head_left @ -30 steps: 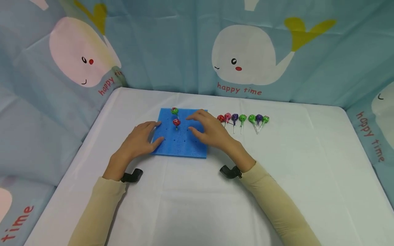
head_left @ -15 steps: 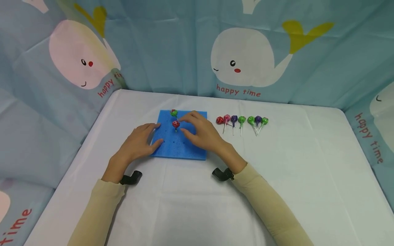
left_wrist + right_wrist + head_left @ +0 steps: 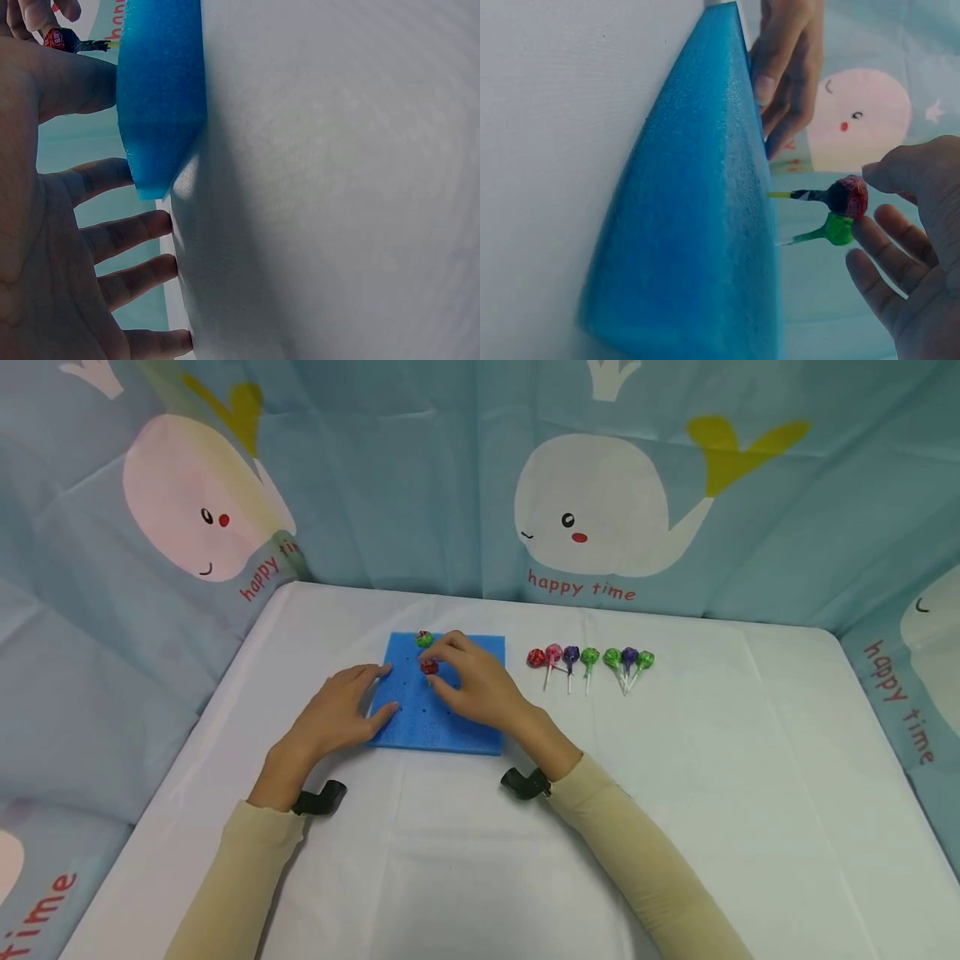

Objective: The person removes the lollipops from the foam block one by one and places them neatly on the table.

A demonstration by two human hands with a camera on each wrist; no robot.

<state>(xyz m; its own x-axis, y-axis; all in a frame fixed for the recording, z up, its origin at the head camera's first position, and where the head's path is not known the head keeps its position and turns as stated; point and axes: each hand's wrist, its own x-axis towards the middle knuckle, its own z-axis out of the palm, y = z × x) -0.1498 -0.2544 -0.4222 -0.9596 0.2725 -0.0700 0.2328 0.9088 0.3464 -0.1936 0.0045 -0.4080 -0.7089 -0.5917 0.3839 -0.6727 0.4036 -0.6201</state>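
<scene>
A red-wrapped lollipop (image 3: 428, 667) stands upright by its stick in a blue foam block (image 3: 465, 737) with small holes. My right hand (image 3: 480, 683) has its thumb and fingertips around that lollipop's head, seeming to pinch it; exact contact is partly hidden. In the right wrist view, the thumb lies on one side of the red head and a finger on the other. A green lollipop (image 3: 424, 639) stands in the block just behind. My left hand (image 3: 330, 710) rests against the block's left edge, fingers spread, with the thumb (image 3: 79, 82) touching it.
To the block's right lie several loose lollipops: a red one (image 3: 536, 657), a pink one (image 3: 553, 652), a purple one (image 3: 571, 654), and green ones (image 3: 590, 657). White cloth covers the table (image 3: 675, 760); a whale-print curtain (image 3: 420, 493) hangs behind it.
My right hand has moved left across the foam block to the red lollipop, its thumb and fingers now around the head. My left hand stays at the block's edge.
</scene>
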